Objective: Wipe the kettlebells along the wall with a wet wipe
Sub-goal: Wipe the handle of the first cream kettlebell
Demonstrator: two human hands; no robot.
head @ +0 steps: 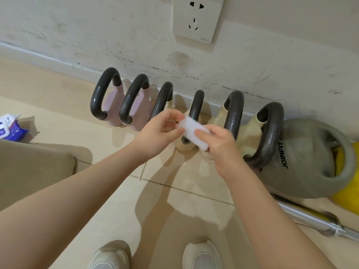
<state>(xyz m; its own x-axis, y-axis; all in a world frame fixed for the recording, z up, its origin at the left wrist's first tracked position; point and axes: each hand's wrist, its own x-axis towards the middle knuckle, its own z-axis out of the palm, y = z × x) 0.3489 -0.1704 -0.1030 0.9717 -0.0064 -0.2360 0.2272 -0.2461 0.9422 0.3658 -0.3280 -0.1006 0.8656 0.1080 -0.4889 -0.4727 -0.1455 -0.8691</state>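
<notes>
Both hands, left hand (163, 129) and right hand (219, 144), pinch the wet wipe (194, 134), its long axis slanting down-right, above kettlebells (196, 105) lining the scuffed wall (97, 35) on tiled floor (58, 105).

A scuffed white wall (97, 26) runs along the far side, with a white socket (197, 18) set in it. Pale beige floor tiles (169, 200) lie below. A tan cushion (33, 167) sits at left.

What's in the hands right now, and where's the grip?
Both hold one folded wet wipe: left hand pinches its left end, right hand its right end.
</notes>
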